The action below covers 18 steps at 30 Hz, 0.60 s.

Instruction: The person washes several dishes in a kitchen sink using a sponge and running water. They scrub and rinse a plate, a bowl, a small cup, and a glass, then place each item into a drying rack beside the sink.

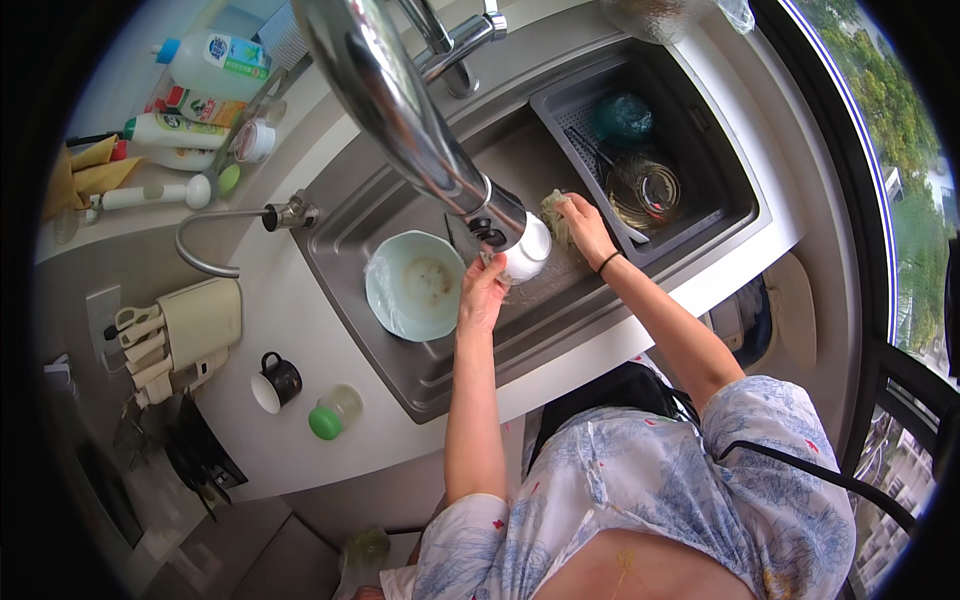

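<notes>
In the head view, my right hand grips a pale, crumpled cloth or scrubber over the sink's middle, beside the grey draining basket. My left hand is raised just below the chrome faucet. A white round piece at the faucet's lower end covers its fingertips, so what they hold is hidden. Left of this hand, a pale green bowl stands in the sink, with brownish residue on its bottom and clear film along its side.
Glass dishes and a teal bowl sit in the basket. A black mug, a green-lidded jar and a knife block are on the left counter. Bottles line the ledge; a small curved tap juts leftward.
</notes>
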Motion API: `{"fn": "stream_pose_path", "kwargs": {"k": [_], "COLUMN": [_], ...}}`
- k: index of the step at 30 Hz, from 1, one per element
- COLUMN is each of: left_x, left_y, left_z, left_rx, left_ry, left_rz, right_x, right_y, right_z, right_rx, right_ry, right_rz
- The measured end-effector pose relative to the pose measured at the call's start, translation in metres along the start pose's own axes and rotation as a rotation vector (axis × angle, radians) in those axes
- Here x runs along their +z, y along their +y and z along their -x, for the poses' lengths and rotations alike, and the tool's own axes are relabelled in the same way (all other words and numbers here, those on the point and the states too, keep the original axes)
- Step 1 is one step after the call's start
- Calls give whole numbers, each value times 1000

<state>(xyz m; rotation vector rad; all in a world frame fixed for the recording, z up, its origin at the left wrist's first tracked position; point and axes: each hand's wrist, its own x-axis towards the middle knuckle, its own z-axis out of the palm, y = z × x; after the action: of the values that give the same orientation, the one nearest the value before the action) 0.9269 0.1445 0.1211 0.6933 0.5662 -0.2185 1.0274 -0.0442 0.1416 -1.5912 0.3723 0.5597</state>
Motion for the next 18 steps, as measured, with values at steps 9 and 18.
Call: {"fn": "stream_pose_path", "kwargs": {"k": [9, 18], "left_x": [49, 62], "left_y": [-5, 0], "left_z": [14, 42], "left_rx": [296, 833], "left_ry": [15, -116], "left_rz": [-502, -1804], "right_x": [36, -10], "right_y": [-28, -15], "right_z": [44, -27], "right_rx": [-814, 36], "right_ry": [-28, -486], "right_rz": [706, 292]}}
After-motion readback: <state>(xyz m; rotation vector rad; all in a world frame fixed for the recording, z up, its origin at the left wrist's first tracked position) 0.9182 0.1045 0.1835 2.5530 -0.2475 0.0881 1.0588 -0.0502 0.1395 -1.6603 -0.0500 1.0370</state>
